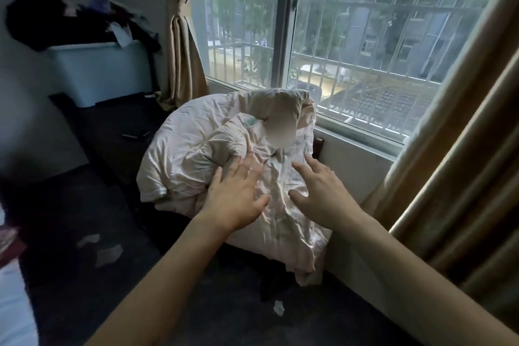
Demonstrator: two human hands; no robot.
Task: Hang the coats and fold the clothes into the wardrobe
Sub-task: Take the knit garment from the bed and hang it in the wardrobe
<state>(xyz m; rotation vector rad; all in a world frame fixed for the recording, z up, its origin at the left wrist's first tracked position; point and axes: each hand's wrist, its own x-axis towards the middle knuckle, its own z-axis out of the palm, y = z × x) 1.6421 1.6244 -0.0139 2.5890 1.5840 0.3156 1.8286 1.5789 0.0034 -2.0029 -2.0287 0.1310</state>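
A crumpled pale pink quilt [196, 149] is heaped on a dark seat below the window. Both my arms reach out over it. My left hand [236, 194] is spread with straight fingers just above or on the fabric near the heap's middle. My right hand [317, 191] is spread the same way a little to the right, near the wall side of the heap. Neither hand holds anything. A pile of dark clothes [70, 22] spills out of a light blue bin [106, 70] at the far left.
A barred window [365, 36] fills the wall ahead, with tan curtains at its left [182, 36] and right [463, 163]. A dark low table [112, 126] stands under the bin. Scraps of paper [108, 254] lie on the dark floor. A white bed edge [11, 303] shows at lower left.
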